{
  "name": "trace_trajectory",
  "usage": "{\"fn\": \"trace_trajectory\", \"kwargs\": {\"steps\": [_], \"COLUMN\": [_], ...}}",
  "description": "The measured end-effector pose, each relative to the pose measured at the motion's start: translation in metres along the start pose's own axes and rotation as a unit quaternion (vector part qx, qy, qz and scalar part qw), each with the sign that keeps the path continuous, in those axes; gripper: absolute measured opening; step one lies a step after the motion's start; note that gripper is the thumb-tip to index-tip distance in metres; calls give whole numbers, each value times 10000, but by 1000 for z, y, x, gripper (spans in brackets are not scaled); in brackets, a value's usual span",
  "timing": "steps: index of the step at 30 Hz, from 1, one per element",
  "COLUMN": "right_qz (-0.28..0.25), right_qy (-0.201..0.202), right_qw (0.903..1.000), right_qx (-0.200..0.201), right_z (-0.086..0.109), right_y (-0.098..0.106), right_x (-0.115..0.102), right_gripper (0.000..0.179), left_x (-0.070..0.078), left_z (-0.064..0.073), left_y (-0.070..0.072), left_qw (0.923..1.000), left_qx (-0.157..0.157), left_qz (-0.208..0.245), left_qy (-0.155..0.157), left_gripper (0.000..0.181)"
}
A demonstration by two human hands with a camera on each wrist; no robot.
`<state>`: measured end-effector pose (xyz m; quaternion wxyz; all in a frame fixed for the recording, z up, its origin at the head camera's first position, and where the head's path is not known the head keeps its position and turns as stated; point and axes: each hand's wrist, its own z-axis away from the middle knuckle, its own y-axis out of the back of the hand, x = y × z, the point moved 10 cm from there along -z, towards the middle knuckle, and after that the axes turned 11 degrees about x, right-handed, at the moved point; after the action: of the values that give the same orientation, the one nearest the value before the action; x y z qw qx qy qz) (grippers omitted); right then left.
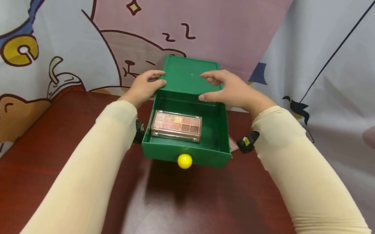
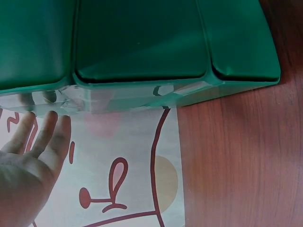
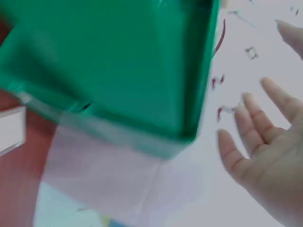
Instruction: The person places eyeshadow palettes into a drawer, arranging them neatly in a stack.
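A green drawer box (image 1: 190,73) stands at the back of the table, its drawer (image 1: 213,125) pulled out toward me. In the drawer's left part lies an eyeshadow palette (image 1: 177,126) with a clear lid. A round yellow knob (image 1: 185,161) sits on the drawer front. My left hand (image 1: 143,88) is at the box's left side, fingertips close to its wall; contact is unclear. In the left wrist view its fingers (image 2: 49,135) are extended. My right hand (image 1: 229,89) hovers over the box's right side, fingers spread and holding nothing, as the right wrist view also shows.
Partly hidden behind the drawer's right side, a pale flat item (image 1: 232,144) lies on the reddish-brown table (image 1: 172,220). A cartoon-printed cloth (image 1: 203,14) hangs right behind the box. Dark wrist cameras (image 1: 247,142) flank the drawer.
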<state>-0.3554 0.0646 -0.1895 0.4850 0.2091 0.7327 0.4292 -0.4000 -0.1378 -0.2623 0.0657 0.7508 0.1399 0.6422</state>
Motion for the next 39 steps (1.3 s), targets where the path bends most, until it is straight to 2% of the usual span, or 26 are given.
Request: {"fn": "trace_trajectory", "kwargs": {"steps": [3, 5, 8, 11, 16, 21, 28, 34, 39], "right_qz": [-482, -855, -1102, -1060, -648, -182, 228, 684, 894], "right_qy": [-200, -406, -728, -960, -1324, -1705, -2181, -2360, -2606], "right_qw": [9960, 9888, 9774, 9701, 9622, 9567, 9538, 9501, 9479], "right_qx": [723, 1154, 1652, 1963, 2289, 2353, 2053, 1920, 1600], "right_z": [9, 17, 30, 41, 63, 88, 124, 150, 169], "right_y": [19, 30, 39, 39, 31, 23, 12, 4, -5], "right_x": [30, 53, 91, 129, 183, 225, 278, 318, 346], "right_gripper": [65, 65, 68, 73, 79, 85, 89, 90, 93], "left_x": [2, 2, 2, 1, 1, 2, 2, 2, 4], "left_z": [1, 2, 2, 2, 3, 2, 1, 1, 2], "left_y": [1, 1, 0, 1, 1, 0, 0, 0, 0], "left_qw": [10000, 10000, 10000, 10000, 9999, 10000, 9999, 9999, 9999], "left_qx": [16, 18, 23, 48, 53, 5, -9, -21, 19], "left_qz": [-33, -40, -25, -26, -68, -84, -115, -96, -161], "left_qy": [-23, -7, 21, 55, 62, 54, 36, 68, 23], "left_gripper": [46, 46, 46, 46, 46, 47, 47, 47, 47]}}
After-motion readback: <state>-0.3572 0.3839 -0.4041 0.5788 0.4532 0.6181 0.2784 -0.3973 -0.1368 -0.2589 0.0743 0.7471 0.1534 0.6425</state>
